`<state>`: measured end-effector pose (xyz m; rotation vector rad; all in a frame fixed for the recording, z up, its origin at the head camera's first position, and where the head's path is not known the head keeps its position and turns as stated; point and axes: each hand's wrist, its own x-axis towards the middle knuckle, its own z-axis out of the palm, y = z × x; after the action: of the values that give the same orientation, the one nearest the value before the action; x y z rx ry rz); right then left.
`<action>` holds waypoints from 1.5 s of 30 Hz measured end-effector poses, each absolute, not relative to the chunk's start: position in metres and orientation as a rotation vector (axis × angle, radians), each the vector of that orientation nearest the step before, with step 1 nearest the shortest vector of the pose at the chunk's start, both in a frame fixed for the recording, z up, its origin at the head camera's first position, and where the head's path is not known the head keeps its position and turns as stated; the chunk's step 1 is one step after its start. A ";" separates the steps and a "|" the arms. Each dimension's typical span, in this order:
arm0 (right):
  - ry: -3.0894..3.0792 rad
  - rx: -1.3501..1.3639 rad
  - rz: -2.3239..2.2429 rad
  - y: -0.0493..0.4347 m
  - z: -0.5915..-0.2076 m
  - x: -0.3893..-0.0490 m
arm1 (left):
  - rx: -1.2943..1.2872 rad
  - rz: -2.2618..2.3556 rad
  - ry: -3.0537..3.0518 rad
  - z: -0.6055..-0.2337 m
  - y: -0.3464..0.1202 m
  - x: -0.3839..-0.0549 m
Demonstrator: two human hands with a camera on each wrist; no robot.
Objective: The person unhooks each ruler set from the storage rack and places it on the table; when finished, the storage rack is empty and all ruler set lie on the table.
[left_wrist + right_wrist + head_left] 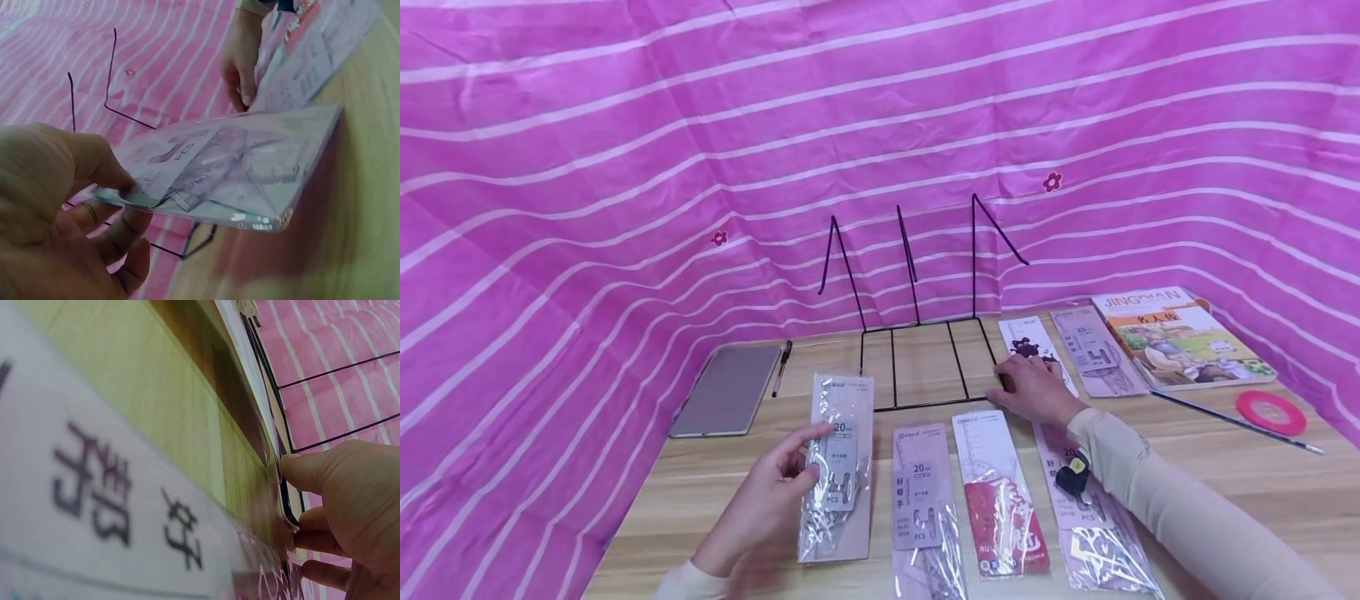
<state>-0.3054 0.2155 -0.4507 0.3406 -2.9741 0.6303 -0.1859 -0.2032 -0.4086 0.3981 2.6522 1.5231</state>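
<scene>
My left hand (782,475) pinches a clear-wrapped ruler set (838,467) by its left edge, thumb on the front; the packet is tilted up off the table in the left wrist view. "20 cm" and "4 PCS" are printed on its card. At the front right corner of a black wire rack (920,407), my right hand (1037,390) grips the wire between thumb and fingers, as the right wrist view shows. Close in front of the rack lie a purple ruler set (921,492), a red-and-white ruler set (1003,508) and another purple ruler set (1093,533), partly under my right forearm.
Left of the rack are a grey notebook (727,392) and a black pen (782,367). On the right lie a cat-printed packet (1021,329), a ruler set (1093,350), books (1183,333), a pencil (1217,417) and a pink tape roll (1247,408). Striped pink cloth (880,125) hangs behind.
</scene>
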 end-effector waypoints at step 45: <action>-2.935 0.307 0.921 0.219 -0.461 -0.291 | 0.450 0.871 2.690 -0.422 -0.218 -0.222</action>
<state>-0.2907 0.2187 -0.4610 0.3065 -2.9352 0.9210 -0.2219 -0.2176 -0.4217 0.4500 2.6901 0.8708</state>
